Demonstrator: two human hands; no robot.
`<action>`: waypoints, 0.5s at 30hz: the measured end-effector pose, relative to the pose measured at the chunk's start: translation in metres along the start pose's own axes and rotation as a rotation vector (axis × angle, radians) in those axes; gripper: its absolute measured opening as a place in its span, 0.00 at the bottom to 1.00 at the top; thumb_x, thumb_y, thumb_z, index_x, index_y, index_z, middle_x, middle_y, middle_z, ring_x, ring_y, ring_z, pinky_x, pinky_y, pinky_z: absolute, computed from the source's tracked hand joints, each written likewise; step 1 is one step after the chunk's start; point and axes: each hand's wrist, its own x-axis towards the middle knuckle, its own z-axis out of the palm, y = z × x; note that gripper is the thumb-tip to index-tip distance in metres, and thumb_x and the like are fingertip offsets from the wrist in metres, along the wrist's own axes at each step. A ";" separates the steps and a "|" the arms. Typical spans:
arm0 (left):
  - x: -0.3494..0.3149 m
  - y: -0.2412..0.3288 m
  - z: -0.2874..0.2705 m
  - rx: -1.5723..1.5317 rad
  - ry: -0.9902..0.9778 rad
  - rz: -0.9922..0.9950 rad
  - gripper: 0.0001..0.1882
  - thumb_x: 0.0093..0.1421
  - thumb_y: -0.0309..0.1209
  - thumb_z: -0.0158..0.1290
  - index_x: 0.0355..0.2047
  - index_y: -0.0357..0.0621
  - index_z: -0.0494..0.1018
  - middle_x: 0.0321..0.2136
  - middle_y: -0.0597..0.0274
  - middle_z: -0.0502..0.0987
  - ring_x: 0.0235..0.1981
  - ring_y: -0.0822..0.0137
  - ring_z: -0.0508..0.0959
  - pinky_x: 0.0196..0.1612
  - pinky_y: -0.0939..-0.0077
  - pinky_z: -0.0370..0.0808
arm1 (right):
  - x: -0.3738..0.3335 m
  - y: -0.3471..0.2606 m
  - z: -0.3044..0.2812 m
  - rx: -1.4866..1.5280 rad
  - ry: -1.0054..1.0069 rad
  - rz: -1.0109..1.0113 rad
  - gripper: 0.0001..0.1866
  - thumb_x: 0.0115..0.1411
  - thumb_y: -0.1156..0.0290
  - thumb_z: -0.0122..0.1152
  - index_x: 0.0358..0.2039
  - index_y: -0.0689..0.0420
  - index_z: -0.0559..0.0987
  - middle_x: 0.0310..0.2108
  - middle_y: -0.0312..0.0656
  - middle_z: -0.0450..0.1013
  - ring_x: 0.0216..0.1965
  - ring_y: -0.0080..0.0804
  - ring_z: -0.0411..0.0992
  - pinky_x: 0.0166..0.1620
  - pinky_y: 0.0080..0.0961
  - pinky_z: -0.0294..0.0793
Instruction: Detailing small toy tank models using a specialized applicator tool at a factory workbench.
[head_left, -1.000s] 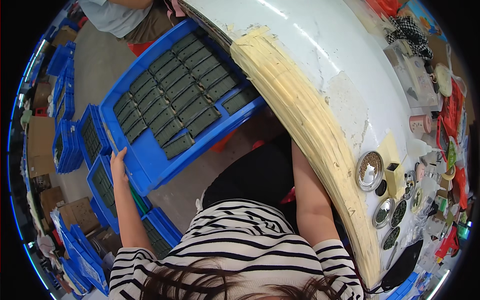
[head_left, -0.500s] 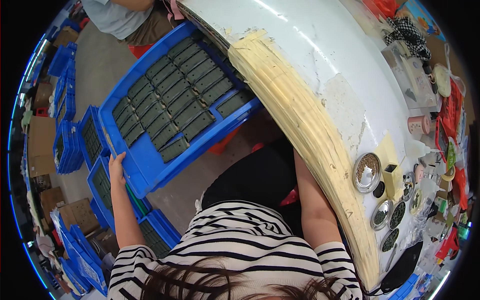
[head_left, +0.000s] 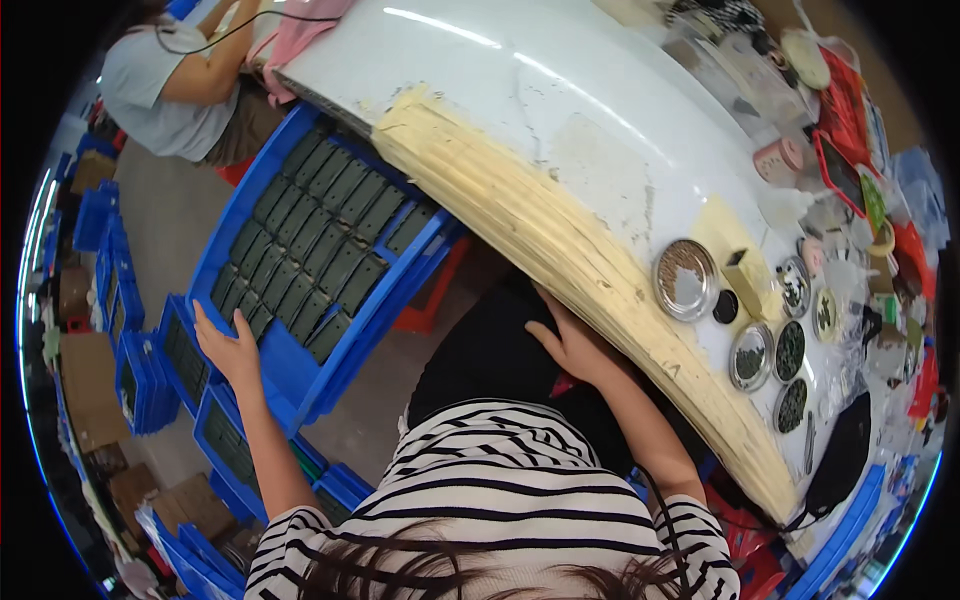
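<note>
A blue plastic tray [head_left: 285,368] sits at the left of the table, its far end against or under the table's edge. Rows of flat, dark green rectangular pieces [head_left: 300,245] fill most of it, leaving bare blue at the near end. My left hand [head_left: 230,350] is at the tray's near left rim, fingers spread and nothing held. Over my dark-clothed lap, close under the table edge, is my right hand [head_left: 568,345]. Its thumb stands apart from the stretched fingers, which are partly hidden, and no object shows in it.
A white table [head_left: 480,120] with a padded yellowish edge [head_left: 560,230] curves along my right. On it stand round dishes of small parts [head_left: 686,280] and assorted clutter. More blue trays [head_left: 235,440] lie lower left. A co-worker [head_left: 165,90] sits at the far left.
The whole view has turned. My left hand's fingers have spread at the tray's rim, where they were closer together. My right hand has come out from beneath the table edge.
</note>
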 end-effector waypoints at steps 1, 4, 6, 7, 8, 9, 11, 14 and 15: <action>0.010 0.042 -0.002 -0.089 0.054 0.097 0.31 0.56 0.31 0.55 0.59 0.36 0.58 0.53 0.43 0.66 0.57 0.42 0.63 0.58 0.56 0.60 | -0.021 0.002 -0.006 0.040 -0.035 -0.003 0.28 0.60 0.57 0.55 0.60 0.49 0.64 0.59 0.54 0.59 0.59 0.51 0.57 0.60 0.39 0.57; 0.020 0.165 -0.013 -0.500 0.051 0.287 0.28 0.58 0.25 0.52 0.58 0.36 0.60 0.53 0.47 0.67 0.58 0.46 0.63 0.58 0.58 0.60 | -0.091 0.010 -0.028 0.199 -0.137 0.146 0.26 0.61 0.59 0.54 0.59 0.48 0.64 0.58 0.53 0.60 0.58 0.51 0.59 0.59 0.39 0.59; 0.019 0.229 -0.021 -0.574 0.062 0.525 0.26 0.57 0.23 0.52 0.56 0.35 0.61 0.53 0.50 0.67 0.59 0.48 0.62 0.59 0.58 0.60 | -0.144 0.008 -0.046 0.324 -0.219 0.381 0.24 0.61 0.60 0.54 0.57 0.50 0.67 0.59 0.53 0.59 0.58 0.50 0.60 0.59 0.37 0.59; 0.017 0.259 -0.024 -0.618 0.077 0.646 0.25 0.57 0.22 0.52 0.56 0.35 0.62 0.53 0.51 0.68 0.59 0.49 0.62 0.59 0.59 0.61 | -0.172 0.005 -0.053 0.346 -0.155 0.451 0.24 0.61 0.60 0.54 0.57 0.51 0.68 0.58 0.53 0.60 0.58 0.50 0.60 0.59 0.37 0.60; 0.014 0.286 -0.025 -0.736 0.107 0.736 0.24 0.55 0.20 0.53 0.54 0.34 0.63 0.52 0.52 0.68 0.58 0.48 0.63 0.58 0.58 0.62 | -0.200 0.001 -0.059 0.365 -0.086 0.513 0.23 0.61 0.61 0.53 0.56 0.53 0.69 0.58 0.53 0.61 0.58 0.50 0.60 0.58 0.37 0.60; 0.011 0.305 -0.028 -0.808 0.121 0.793 0.24 0.55 0.19 0.52 0.53 0.34 0.63 0.51 0.51 0.68 0.58 0.48 0.64 0.58 0.58 0.62 | -0.225 -0.001 -0.063 0.388 -0.029 0.559 0.23 0.61 0.61 0.53 0.55 0.55 0.69 0.58 0.53 0.61 0.58 0.50 0.60 0.58 0.38 0.60; 0.003 0.338 -0.033 -0.953 0.152 0.896 0.23 0.55 0.19 0.52 0.53 0.34 0.63 0.51 0.51 0.68 0.57 0.47 0.64 0.58 0.58 0.63 | -0.272 -0.009 -0.072 0.507 0.163 0.704 0.21 0.60 0.64 0.53 0.52 0.59 0.72 0.54 0.53 0.66 0.54 0.48 0.65 0.55 0.34 0.64; -0.008 0.379 -0.046 -1.130 0.119 0.967 0.22 0.56 0.15 0.48 0.53 0.31 0.61 0.51 0.49 0.65 0.57 0.47 0.64 0.58 0.55 0.65 | -0.358 -0.025 -0.050 0.628 0.791 0.987 0.16 0.66 0.70 0.45 0.48 0.65 0.72 0.43 0.43 0.73 0.45 0.30 0.72 0.49 0.24 0.68; -0.011 0.390 -0.048 -1.182 0.106 0.994 0.23 0.56 0.13 0.47 0.53 0.30 0.60 0.52 0.49 0.64 0.57 0.47 0.64 0.59 0.54 0.65 | -0.391 -0.027 -0.031 0.648 1.007 1.113 0.15 0.67 0.68 0.44 0.47 0.64 0.73 0.44 0.41 0.72 0.43 0.29 0.72 0.46 0.24 0.71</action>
